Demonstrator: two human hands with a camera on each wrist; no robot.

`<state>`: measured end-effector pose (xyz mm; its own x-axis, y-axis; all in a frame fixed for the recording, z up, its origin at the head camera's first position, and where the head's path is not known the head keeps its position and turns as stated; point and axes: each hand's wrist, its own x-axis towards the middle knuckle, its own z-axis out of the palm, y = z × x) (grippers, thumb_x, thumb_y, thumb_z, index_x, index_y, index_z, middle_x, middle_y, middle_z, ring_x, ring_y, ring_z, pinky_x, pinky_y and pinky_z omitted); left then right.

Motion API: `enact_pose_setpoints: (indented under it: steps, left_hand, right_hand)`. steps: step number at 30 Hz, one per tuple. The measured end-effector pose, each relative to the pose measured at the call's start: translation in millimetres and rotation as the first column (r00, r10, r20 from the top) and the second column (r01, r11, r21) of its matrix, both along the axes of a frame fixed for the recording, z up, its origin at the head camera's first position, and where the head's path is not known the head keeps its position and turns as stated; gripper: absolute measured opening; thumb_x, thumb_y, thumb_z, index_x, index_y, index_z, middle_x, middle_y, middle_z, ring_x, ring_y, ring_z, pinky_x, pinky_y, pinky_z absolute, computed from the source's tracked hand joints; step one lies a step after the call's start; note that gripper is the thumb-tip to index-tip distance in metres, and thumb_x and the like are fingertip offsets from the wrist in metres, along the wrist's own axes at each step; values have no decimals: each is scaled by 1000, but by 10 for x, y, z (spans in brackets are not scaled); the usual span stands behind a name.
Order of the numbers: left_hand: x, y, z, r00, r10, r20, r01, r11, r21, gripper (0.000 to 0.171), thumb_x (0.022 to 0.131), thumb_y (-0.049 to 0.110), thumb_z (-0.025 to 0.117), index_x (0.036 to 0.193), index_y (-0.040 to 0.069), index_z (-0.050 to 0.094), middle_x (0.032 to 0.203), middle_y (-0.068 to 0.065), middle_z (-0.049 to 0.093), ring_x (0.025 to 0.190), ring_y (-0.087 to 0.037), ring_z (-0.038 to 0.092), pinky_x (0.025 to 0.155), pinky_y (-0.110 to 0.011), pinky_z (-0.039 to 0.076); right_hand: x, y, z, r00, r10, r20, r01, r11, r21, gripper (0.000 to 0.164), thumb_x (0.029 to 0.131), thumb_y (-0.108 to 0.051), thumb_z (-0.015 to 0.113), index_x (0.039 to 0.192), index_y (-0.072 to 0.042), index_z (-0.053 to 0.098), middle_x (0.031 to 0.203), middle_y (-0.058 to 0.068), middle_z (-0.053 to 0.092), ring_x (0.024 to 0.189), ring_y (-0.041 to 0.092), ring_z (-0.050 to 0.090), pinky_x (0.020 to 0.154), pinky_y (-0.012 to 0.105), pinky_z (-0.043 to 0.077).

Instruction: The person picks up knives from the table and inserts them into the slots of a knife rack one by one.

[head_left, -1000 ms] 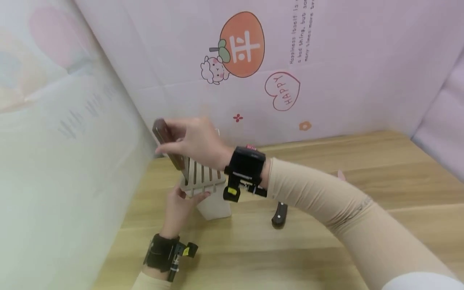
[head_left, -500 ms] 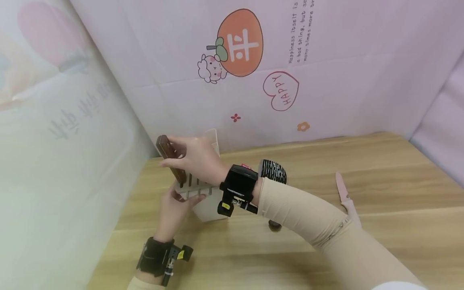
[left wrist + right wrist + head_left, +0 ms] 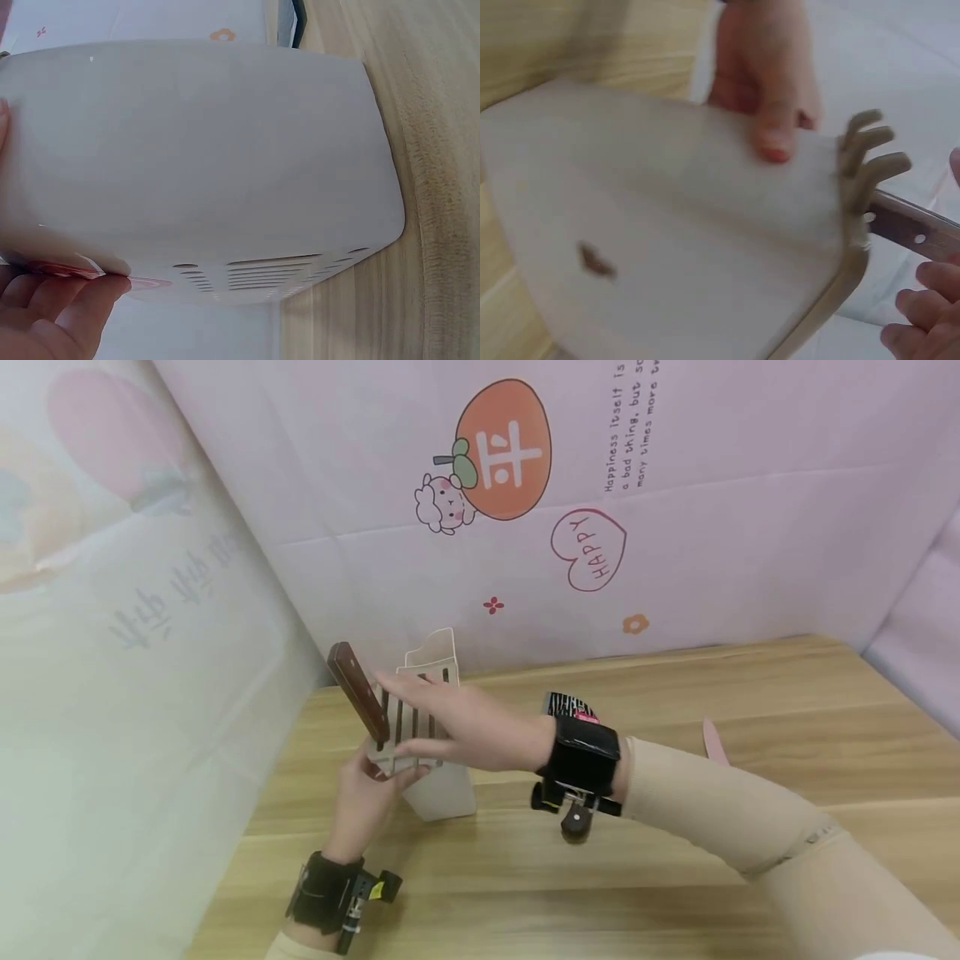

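Observation:
A pale knife holder [image 3: 438,793] with a slotted top stands on the table at the left, tilted a little. My left hand [image 3: 362,802] grips its near left upper edge; the thumb [image 3: 774,135] lies on its wall in the right wrist view. A knife [image 3: 358,692] stands in the leftmost slot, its brown riveted handle up and its blade hidden inside. My right hand [image 3: 480,727] is over the slotted top, right of the handle and apart from it. Its fingers are extended and hold nothing.
A pink knife [image 3: 714,742] lies at the right, partly behind the right sleeve. Around the right wrist show a black-and-white patterned piece [image 3: 567,704] and a dark riveted handle [image 3: 576,823], mostly covered. Cloth walls [image 3: 360,527] border the table at the back and left.
The knife has gone down into the slot until only its handle shows. My right hand has let go of it and drawn away to the right. The left hand keeps its grip.

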<state>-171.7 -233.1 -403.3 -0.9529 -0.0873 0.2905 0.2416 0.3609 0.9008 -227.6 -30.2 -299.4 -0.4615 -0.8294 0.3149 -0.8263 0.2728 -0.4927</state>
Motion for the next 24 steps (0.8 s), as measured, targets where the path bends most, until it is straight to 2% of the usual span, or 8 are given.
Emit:
enact_pose_setpoints:
  steps: [1,2,6,10,14,17,21,24]
  left_hand:
    - [-2,4,-1,1000,-1,-4,1,1000,2,55,80,5,88,130,5,64,120,-11,71,105,-24,68,82,-27,61]
    - [-4,5,-4,1000,-1,-5,1,1000,2,56,80,5,88,130,4,64,121,-11,71,105,-24,68,82,-27,61]
    - [-13,17,-12,1000,-9,-10,9,1000,12,58,80,2,87,132,1,62,123,-15,70,107,-28,68,85,-27,60]
    - [-22,23,-21,1000,-6,-4,6,1000,29,60,79,0,87,133,-1,61,124,-18,69,107,-31,68,87,-28,60]
    - [-23,28,-18,1000,10,16,-11,999,44,60,78,1,87,132,-1,61,125,-17,68,108,-31,67,88,-28,60]
    - [-16,40,-20,999,16,30,-17,999,48,58,79,1,87,131,-1,62,125,-17,67,108,-30,67,89,-28,59]
    - [-4,52,-27,1000,15,21,-16,999,42,59,78,-1,87,131,-2,62,125,-17,68,106,-27,67,87,-28,60]
    - [0,50,-30,1000,13,4,-13,999,42,60,77,-5,86,131,-3,61,124,-18,68,105,-25,68,86,-28,61]
  right_hand:
    - [6,60,-40,999,13,-33,-12,1000,21,81,101,-34,67,164,-10,21,166,8,27,149,25,34,124,37,25]
    - [11,118,-83,998,27,-65,-24,999,37,82,101,-34,67,163,-8,20,167,9,23,154,26,18,126,39,15]
    - [27,378,-249,992,52,-114,-43,996,79,79,103,-35,63,163,-6,20,169,12,16,156,28,7,127,40,5]
    - [20,631,-413,991,28,-128,-14,994,109,77,105,-36,61,163,-6,21,170,13,12,156,29,3,126,44,7]
    - [4,868,-582,990,11,-141,9,991,136,76,105,-37,59,164,-8,20,170,14,12,155,30,3,126,51,10]
    - [25,1072,-745,993,40,-107,-19,981,191,79,104,-39,60,164,-8,19,169,15,11,155,34,4,124,56,12]
    - [70,1354,-1017,994,100,-45,-81,945,318,88,98,-52,60,164,-8,20,169,18,12,152,43,10,121,61,19]
    - [63,1526,-1227,983,137,-120,-76,907,414,93,92,-62,59,162,-9,28,166,20,22,148,48,24,117,61,29]
